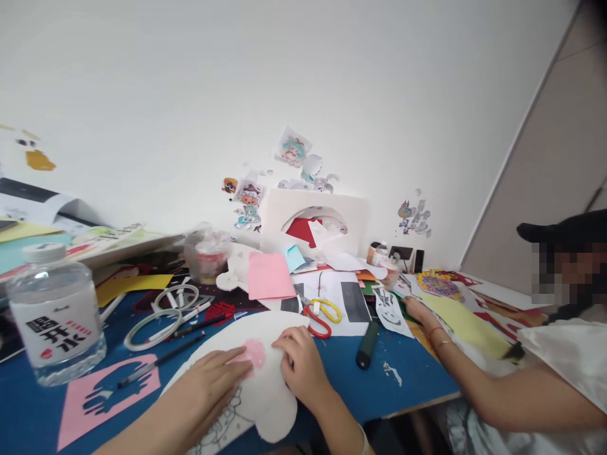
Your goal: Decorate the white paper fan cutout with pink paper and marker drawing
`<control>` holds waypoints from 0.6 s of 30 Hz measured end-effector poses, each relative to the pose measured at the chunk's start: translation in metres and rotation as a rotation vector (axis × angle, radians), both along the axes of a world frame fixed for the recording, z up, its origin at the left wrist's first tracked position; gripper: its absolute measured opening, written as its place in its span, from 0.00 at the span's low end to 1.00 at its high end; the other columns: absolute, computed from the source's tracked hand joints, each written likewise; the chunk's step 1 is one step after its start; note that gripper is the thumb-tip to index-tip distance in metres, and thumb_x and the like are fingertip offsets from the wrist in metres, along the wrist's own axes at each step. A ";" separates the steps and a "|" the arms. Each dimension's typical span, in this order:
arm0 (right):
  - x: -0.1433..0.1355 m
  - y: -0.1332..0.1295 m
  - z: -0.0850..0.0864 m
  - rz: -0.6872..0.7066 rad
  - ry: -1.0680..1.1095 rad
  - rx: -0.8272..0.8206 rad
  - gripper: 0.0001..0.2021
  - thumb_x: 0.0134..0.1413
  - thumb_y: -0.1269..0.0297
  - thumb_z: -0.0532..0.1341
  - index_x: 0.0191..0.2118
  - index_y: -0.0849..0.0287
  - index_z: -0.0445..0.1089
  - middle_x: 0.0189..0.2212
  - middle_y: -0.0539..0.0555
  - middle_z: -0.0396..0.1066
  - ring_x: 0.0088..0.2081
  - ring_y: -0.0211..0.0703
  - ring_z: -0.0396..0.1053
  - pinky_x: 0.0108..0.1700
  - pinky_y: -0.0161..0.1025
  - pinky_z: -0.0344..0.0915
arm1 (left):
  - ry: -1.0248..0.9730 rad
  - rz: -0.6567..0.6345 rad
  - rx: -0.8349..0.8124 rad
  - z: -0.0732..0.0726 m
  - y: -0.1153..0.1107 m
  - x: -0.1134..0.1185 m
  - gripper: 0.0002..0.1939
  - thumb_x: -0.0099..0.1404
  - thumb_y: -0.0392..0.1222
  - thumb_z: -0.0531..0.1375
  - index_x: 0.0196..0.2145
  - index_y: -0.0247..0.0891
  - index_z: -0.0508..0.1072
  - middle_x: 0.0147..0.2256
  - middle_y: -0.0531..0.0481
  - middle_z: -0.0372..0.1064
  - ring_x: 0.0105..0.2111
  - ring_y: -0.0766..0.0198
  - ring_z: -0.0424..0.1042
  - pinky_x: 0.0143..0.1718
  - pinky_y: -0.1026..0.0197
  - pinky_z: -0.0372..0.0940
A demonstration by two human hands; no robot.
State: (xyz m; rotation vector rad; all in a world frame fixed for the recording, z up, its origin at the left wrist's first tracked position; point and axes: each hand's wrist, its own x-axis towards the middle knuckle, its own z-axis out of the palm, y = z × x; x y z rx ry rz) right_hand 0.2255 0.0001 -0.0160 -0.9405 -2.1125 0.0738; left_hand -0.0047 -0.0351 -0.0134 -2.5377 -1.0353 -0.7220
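Observation:
A large white paper cut-out with a rounded, lobed outline lies before me, with black line drawing on a sheet at its lower left. On it sits a small pink paper piece with a ragged edge. My left hand lies flat over the left part of that piece, fingers stretched out. Just right of the pink piece, my right hand rests on the white cut-out with fingers bent and thumb apart. I see nothing held in it. Behind it are scissors with red and yellow handles.
A water bottle stands at left by a pink sheet with a cut-out hole and a pen. A dark green cylindrical object lies right of my hands. A co-worker's arm reaches over the table at right.

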 end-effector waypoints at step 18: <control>0.000 -0.006 -0.006 -0.017 -0.128 -0.014 0.22 0.42 0.82 0.53 0.41 0.54 0.71 0.42 0.53 0.65 0.43 0.44 0.57 0.45 0.43 0.58 | 0.119 0.229 0.175 -0.033 -0.043 -0.032 0.36 0.57 0.61 0.54 0.60 0.49 0.52 0.58 0.47 0.57 0.56 0.49 0.59 0.50 0.53 0.61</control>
